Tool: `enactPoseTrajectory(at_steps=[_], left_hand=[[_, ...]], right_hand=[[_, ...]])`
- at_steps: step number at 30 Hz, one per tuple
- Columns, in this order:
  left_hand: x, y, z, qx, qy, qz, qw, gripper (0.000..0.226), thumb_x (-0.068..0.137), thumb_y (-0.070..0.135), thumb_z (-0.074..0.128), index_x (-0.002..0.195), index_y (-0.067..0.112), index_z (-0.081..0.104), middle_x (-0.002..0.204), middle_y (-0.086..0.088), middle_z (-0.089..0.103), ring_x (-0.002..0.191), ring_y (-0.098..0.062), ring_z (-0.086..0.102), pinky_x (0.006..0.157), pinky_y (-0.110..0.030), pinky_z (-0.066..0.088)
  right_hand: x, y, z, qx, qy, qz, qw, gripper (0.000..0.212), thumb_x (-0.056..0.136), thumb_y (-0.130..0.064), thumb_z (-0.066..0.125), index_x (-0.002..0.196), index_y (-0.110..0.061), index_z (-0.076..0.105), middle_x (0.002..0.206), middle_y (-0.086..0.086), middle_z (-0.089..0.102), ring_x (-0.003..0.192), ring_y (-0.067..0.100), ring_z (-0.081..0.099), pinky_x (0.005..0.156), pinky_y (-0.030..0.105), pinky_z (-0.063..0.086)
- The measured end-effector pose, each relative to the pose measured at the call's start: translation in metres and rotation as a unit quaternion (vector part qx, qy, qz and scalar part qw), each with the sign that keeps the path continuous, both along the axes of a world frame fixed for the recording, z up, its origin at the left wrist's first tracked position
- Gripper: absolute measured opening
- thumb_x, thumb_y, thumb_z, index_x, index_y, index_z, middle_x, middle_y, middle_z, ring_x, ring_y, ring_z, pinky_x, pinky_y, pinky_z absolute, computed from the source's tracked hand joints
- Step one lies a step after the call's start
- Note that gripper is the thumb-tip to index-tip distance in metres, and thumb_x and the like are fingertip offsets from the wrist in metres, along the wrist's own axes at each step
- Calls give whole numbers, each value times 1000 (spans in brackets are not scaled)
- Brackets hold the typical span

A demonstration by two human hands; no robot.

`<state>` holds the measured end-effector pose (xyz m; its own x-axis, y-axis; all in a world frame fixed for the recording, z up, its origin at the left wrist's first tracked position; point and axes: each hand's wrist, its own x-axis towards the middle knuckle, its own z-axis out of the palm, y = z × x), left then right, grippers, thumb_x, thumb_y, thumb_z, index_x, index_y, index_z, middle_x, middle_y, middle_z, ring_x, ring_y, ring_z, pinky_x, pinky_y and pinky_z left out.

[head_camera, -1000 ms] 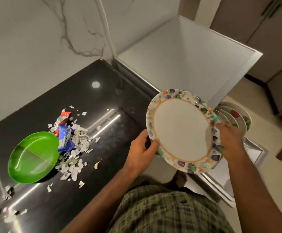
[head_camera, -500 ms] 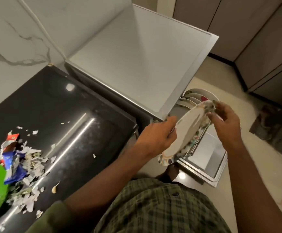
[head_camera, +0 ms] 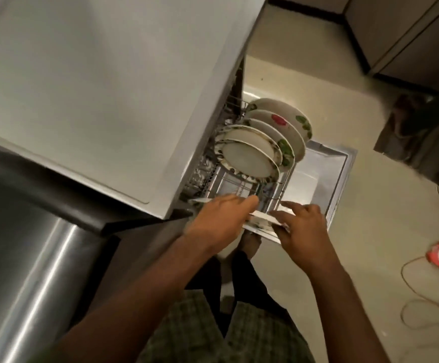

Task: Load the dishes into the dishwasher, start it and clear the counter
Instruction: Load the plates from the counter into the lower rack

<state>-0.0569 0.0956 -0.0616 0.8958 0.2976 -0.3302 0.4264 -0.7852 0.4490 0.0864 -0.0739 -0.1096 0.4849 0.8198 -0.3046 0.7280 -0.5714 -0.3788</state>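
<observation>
The plate (head_camera: 261, 220) is now low down, seen edge-on at the front of the dishwasher rack (head_camera: 270, 189). Before, it was up in the air. The left hand (head_camera: 219, 220) and the right hand (head_camera: 300, 229) each keep a grip on one side of it. Four plates (head_camera: 249, 155) stand in the rack behind. The green plate and paper scraps on the tabletop have gone from view.
</observation>
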Motion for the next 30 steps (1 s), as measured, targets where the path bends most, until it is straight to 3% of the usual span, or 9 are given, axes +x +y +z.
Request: enactPoseTrajectory(at_steps=[6,8,10,13,17,20,24,27,30], left_hand=[[22,14,-70,-30,28,-21,999,23,90,8,62,105,24,56,99,0,68,99,-28,59,86,-40,44],[30,21,-88,-49,28,19,998,24,94,8,62,109,27,56,103,2,69,99,-25,59,86,-40,48],[31,28,-104,-45,14,93,995,26,97,12,62,111,31,51,106,2,69,97,-22,61,79,-40,54],[29,41,-129,-38,-49,214,975,21,100,12,60,112,29,55,98,-2,72,83,-18,64,63,-36,51],[24,58,-181,-63,-12,340,938,31,103,16,58,129,32,63,104,-6,76,90,-27,69,73,-37,55],[12,60,-221,-151,50,417,895,33,102,13,53,130,25,68,111,-3,75,103,-25,70,87,-40,58],[0,55,-250,-237,87,514,820,34,85,27,51,107,27,77,94,1,79,92,-25,75,85,-54,62],[-1,55,-265,-291,104,572,760,26,80,22,56,87,30,80,89,-5,80,90,-33,77,80,-55,62],[7,59,-275,-326,105,623,704,25,93,5,54,90,14,77,85,-10,76,75,-31,73,53,-31,57]], right_hand=[[-13,1,-46,-10,64,-47,997,44,93,-38,48,132,-36,68,120,-8,73,97,25,57,71,36,52],[-11,4,-62,9,61,-93,994,40,95,-32,52,131,-35,69,116,-9,74,95,23,53,69,35,50],[-5,9,-78,43,73,-167,982,36,97,-22,62,131,-32,69,118,-10,72,103,20,52,76,35,50],[4,9,-103,72,137,-319,935,42,99,-26,67,140,-29,61,130,-13,63,122,14,50,95,31,43],[12,-11,-150,-76,190,-391,897,58,97,-49,64,147,-21,54,144,1,61,133,25,56,110,42,46],[6,-32,-171,-149,324,-468,809,55,93,-60,63,140,-33,57,135,1,68,120,25,65,105,49,52],[1,-31,-179,-9,475,-614,630,23,105,-29,55,124,-27,69,111,0,78,95,25,76,76,43,63],[3,-16,-192,37,470,-660,585,27,102,-12,52,122,-21,69,104,2,79,85,21,73,60,32,61],[7,5,-206,36,472,-686,552,24,101,-8,45,113,-11,66,79,5,71,57,14,63,44,24,51]])
